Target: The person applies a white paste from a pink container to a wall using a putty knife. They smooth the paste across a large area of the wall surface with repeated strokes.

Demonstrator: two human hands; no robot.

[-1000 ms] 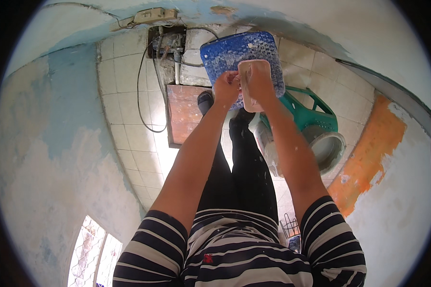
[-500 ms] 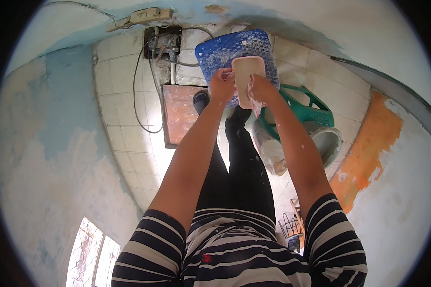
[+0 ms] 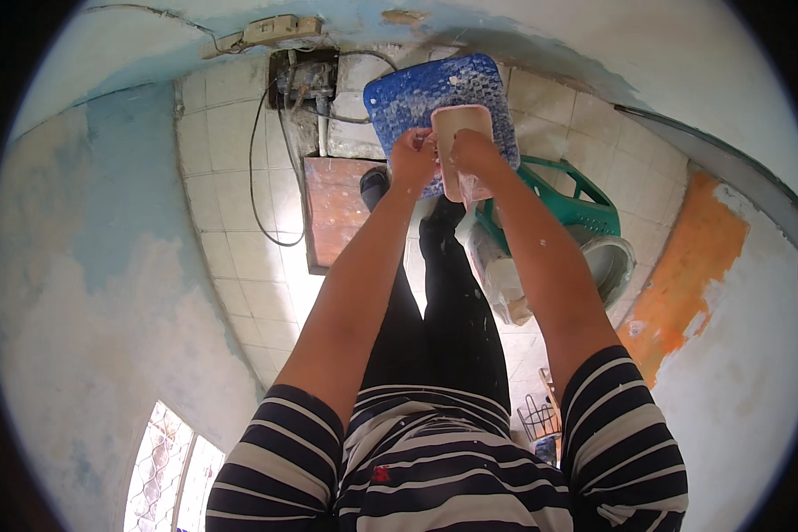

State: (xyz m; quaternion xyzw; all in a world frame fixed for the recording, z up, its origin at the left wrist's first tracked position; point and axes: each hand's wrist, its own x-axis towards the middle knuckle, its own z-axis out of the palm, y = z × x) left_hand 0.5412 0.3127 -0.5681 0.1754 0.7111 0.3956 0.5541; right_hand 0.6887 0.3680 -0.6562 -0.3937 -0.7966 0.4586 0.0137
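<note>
A pink-rimmed rectangular tray (image 3: 464, 116) with a beige inside lies over the speckled blue stool top (image 3: 408, 99). My left hand (image 3: 413, 160) is closed at the tray's left side, fingertips against the rim. Over the tray's inside, my right hand (image 3: 477, 156) is closed around a thin, crumpled pinkish cloth (image 3: 474, 188). The cloth's loose end hangs near the tray's near edge. My right hand covers part of the tray, and its fingertips are mostly hidden.
Right of the tray stands a green plastic stool (image 3: 585, 204), with a grey bucket (image 3: 616, 266) and a clear plastic bag (image 3: 501, 284) below. A reddish-brown board (image 3: 344, 213) lies left on the tiles. A black cable (image 3: 250, 168) loops beside it.
My right hand has moved slightly up and left over the tray. The cloth's loose end now hangs lower down less and sits closer to the tray.
</note>
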